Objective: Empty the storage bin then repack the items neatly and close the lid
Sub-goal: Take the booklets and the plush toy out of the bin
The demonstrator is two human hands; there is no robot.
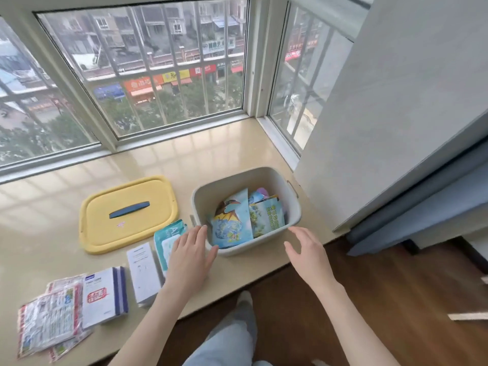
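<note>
A grey storage bin (277,178) stands open on the beige window ledge, with several colourful packets (237,223) upright inside. Its yellow lid (126,215) with a dark blue handle lies flat to the left. My left hand (190,254) is spread with straight fingers by the bin's near left corner, over a teal packet (169,236). My right hand (309,252) hovers with relaxed fingers at the bin's near right edge and holds nothing. On the ledge to the left lie a white box (144,273), a white and blue box (103,297) and clear printed packets (50,318).
The ledge (184,159) ends at a front edge near my legs, with wooden floor (369,299) below. Windows run along the back, and a grey wall panel (396,101) stands close to the bin's right side.
</note>
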